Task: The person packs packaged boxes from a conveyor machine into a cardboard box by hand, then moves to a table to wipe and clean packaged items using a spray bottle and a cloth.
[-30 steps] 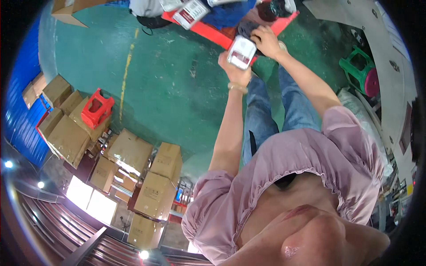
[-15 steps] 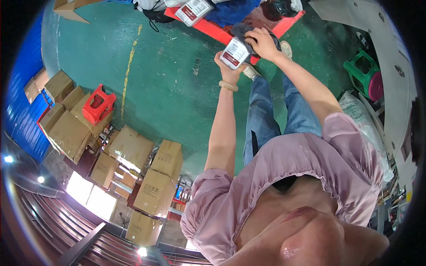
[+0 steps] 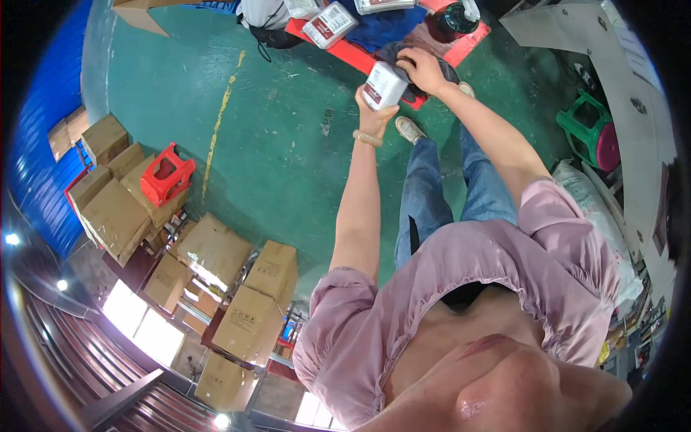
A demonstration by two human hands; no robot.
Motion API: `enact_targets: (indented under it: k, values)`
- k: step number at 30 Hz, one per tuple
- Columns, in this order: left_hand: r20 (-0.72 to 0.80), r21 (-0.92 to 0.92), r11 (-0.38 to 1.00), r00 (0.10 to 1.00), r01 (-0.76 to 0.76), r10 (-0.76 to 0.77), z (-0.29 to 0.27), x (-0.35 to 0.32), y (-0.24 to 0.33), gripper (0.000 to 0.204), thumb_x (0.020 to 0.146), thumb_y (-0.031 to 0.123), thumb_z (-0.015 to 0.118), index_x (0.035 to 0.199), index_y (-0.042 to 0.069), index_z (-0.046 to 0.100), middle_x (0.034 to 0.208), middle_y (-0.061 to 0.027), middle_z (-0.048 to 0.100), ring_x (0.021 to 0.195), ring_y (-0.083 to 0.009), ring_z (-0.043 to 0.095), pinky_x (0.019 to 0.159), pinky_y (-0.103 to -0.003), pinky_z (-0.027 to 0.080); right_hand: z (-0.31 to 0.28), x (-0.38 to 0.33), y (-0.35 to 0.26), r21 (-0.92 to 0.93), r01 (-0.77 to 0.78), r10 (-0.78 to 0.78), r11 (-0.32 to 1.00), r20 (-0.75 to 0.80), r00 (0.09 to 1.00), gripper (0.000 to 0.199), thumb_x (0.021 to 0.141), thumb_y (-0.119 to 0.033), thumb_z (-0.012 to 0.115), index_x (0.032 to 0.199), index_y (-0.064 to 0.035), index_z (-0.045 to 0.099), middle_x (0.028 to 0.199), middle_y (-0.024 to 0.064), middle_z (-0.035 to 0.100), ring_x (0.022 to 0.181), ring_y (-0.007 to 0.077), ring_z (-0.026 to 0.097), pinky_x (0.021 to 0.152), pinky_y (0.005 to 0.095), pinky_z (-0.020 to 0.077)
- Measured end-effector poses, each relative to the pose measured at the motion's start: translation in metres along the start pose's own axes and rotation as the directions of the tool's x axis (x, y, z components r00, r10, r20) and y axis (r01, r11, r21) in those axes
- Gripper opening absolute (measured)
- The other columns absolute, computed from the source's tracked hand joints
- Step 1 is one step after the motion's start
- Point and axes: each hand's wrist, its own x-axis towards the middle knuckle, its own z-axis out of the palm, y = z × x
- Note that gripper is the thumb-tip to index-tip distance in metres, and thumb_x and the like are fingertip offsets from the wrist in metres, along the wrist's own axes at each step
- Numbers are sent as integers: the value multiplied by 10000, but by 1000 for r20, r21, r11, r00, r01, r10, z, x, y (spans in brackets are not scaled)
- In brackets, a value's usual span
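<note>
My left hand (image 3: pixel 373 117) is closed round a white box (image 3: pixel 389 88) with a dark red and white label, held up at the near corner of the red table (image 3: pixel 345 57). Just to its right, my right hand (image 3: pixel 423 70) has its fingers curled over a dark grey cloth (image 3: pixel 392 52) beside the box. Part of that cloth is hidden by the hand. A similar white box (image 3: pixel 330 26) with a red label lies on the table's left part, next to blue cloth (image 3: pixel 389 29).
A dark bottle (image 3: pixel 453 21) stands at the table's far right. At left are cardboard boxes (image 3: pixel 248 324) and a red stool (image 3: pixel 168 175). A green stool (image 3: pixel 581 119) and a white sack (image 3: pixel 586 194) are at right, by a grey panel (image 3: pixel 561 29).
The white box in my left hand has tilted, so its label shows less and its plain side more. My right hand stays on the cloth. The whole view has shifted slightly.
</note>
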Motion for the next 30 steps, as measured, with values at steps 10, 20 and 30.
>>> enact_targets:
  k: [10, 20, 30]
  values:
    - [297, -669, 708, 955, 228, -27, 4, -20, 26, 725, 765, 573, 530, 1268, 63, 417, 1140, -201, 517, 824, -353, 565, 666, -333, 522, -3, -9, 6, 362, -134, 276, 923, -376, 884, 313, 830, -151, 598, 1127, -65, 552, 945, 90, 628, 813, 169, 595, 765, 286, 462]
    - [493, -782, 490, 863, 385, 108, 38, -56, 73, 759, 736, 646, 515, 1249, 91, 441, 1200, -177, 479, 1000, -349, 478, 826, -426, 434, -49, -54, -121, 28, 332, -316, 943, -242, 917, 445, 706, -49, 659, 1122, -3, 507, 1086, 165, 533, 985, 314, 537, 836, 347, 441]
    - [564, -537, 821, 807, 195, 177, 95, -57, 119, 764, 632, 368, 634, 1284, 41, 407, 1199, -143, 524, 1028, -297, 550, 876, -446, 445, -98, -55, -189, -161, 585, -605, 795, -281, 745, 583, 611, -104, 714, 1146, -27, 494, 1190, 190, 470, 1083, 365, 488, 878, 423, 418]
